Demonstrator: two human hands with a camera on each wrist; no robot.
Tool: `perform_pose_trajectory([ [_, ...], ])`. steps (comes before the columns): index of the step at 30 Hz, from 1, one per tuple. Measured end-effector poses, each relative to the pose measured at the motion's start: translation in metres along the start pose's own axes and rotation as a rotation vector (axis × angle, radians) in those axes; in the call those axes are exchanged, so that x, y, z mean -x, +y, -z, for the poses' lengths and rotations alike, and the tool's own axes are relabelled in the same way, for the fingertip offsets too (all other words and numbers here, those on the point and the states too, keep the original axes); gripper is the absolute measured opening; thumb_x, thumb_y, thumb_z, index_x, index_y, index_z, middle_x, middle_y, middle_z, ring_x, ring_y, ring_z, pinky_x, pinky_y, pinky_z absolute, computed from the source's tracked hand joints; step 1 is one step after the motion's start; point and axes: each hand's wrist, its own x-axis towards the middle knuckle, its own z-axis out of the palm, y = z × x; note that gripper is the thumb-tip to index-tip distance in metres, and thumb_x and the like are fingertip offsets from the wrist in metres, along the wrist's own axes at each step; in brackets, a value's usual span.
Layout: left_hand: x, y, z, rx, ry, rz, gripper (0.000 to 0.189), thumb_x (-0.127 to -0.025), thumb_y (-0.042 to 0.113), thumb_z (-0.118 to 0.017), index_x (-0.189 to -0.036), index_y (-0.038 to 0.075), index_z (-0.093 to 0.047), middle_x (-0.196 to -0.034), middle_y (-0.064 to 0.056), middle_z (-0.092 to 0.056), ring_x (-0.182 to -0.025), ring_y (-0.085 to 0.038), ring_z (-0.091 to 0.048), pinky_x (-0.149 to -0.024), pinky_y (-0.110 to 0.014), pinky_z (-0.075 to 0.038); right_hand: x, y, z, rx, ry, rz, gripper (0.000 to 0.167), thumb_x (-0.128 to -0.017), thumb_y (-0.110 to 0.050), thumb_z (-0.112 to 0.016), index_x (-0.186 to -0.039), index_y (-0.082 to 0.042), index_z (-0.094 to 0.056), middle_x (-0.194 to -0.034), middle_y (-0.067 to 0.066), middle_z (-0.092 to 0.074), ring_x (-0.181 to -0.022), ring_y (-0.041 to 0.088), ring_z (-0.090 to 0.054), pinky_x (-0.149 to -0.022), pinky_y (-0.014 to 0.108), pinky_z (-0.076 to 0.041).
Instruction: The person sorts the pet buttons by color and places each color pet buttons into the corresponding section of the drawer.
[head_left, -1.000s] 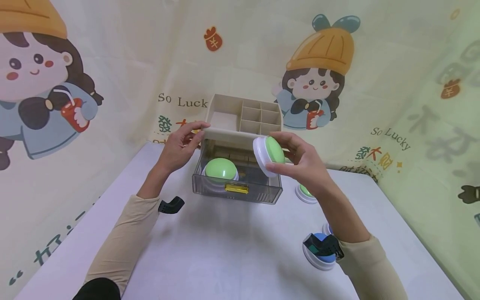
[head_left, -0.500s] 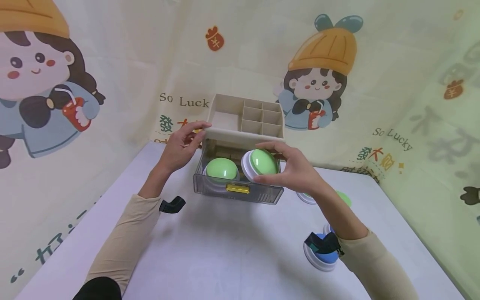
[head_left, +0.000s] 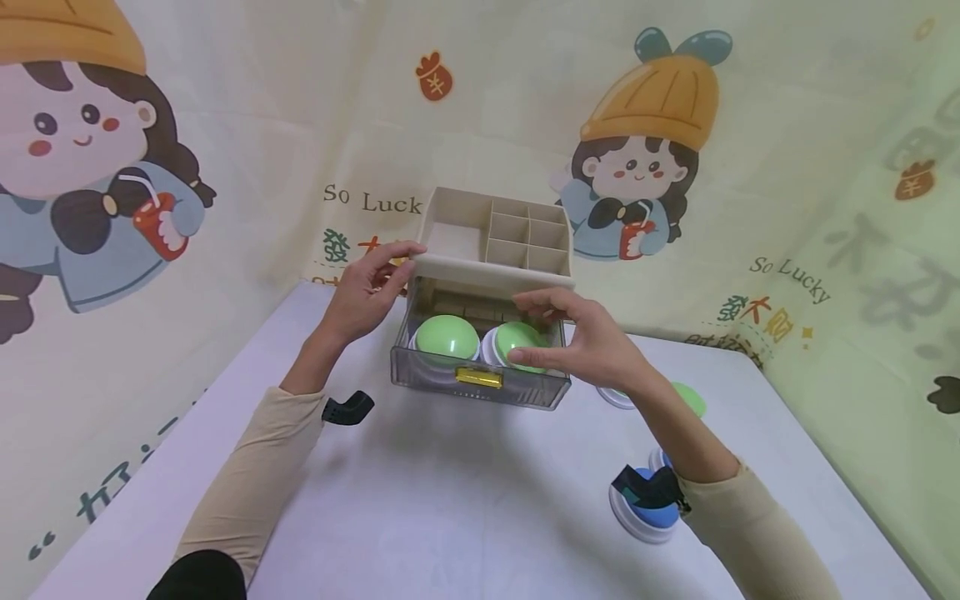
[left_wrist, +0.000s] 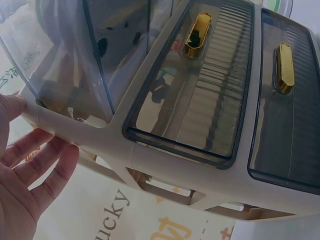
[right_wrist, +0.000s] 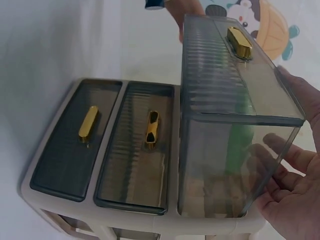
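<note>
A beige drawer organizer (head_left: 480, 268) stands at the table's back, its smoky clear top drawer (head_left: 420, 369) pulled out. Two green-domed push buttons with white bases sit inside: the left button (head_left: 447, 336) and the right button (head_left: 517, 335), which tilts slightly. My left hand (head_left: 360, 304) holds the organizer's upper left corner; in the left wrist view its fingertips (left_wrist: 68, 150) touch the beige edge. Over the right button hovers my right hand (head_left: 592, 342), thumb in front and fingers behind, loosely spread. In the right wrist view, some fingers (right_wrist: 295, 157) appear beside the drawer wall.
Compartments (head_left: 525, 237) divide the organizer's top. Two lower drawers with gold handles (right_wrist: 152, 127) are closed. Right of the organizer, partly behind my right arm, lie more green buttons (head_left: 688, 400) and blue buttons (head_left: 654, 508). A printed cloth (head_left: 480, 100) hangs behind the table.
My right hand has brought the second green button left and down into the drawer, and the button has dropped away from the fingers. The left hand stays at the organizer's corner.
</note>
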Motion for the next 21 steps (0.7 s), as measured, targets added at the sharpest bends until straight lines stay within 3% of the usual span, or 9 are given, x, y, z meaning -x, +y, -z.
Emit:
perform_pose_trajectory([
  [5,0.0,0.0,0.001,0.006,0.0,0.001,0.032,-0.105,0.017,-0.06,-0.137,0.017,-0.064,-0.138,-0.007,-0.062,-0.097,-0.027,-0.067,-0.077,-0.021,-0.054,0.001,0.001,-0.002,-0.041,0.049,0.032,0.051,-0.085,-0.018,-0.085,-0.131,-0.009,-0.065,-0.128,0.004,-0.066,-0.112,0.025,-0.058,-0.1,0.049,-0.049],
  [11,0.0,-0.001,0.0,0.016,0.005,-0.005,0.032,-0.104,0.017,-0.06,-0.136,0.017,-0.065,-0.137,-0.006,-0.062,-0.096,-0.026,-0.067,-0.077,-0.023,-0.055,0.009,0.003,-0.004,-0.242,0.17,-0.026,0.033,-0.097,-0.018,-0.072,-0.128,-0.009,-0.067,-0.124,0.005,-0.068,-0.114,0.021,-0.062,-0.1,0.034,-0.052],
  [15,0.0,-0.002,-0.001,0.022,0.003,-0.009,0.031,-0.105,0.016,-0.06,-0.136,0.016,-0.065,-0.136,-0.006,-0.063,-0.096,-0.025,-0.066,-0.077,-0.023,-0.055,0.017,0.003,-0.002,-0.381,0.221,-0.068,0.032,-0.101,-0.018,-0.066,-0.129,-0.004,-0.065,-0.122,0.007,-0.067,-0.116,0.023,-0.062,-0.098,0.028,-0.053],
  [21,0.0,-0.001,-0.002,0.015,0.006,-0.017,0.031,-0.105,0.015,-0.059,-0.136,0.015,-0.064,-0.137,-0.007,-0.062,-0.097,-0.025,-0.067,-0.077,-0.024,-0.056,0.026,-0.001,-0.003,-0.41,0.235,-0.058,0.031,-0.101,-0.016,-0.063,-0.128,0.0,-0.064,-0.12,0.007,-0.068,-0.116,0.026,-0.061,-0.099,0.03,-0.053],
])
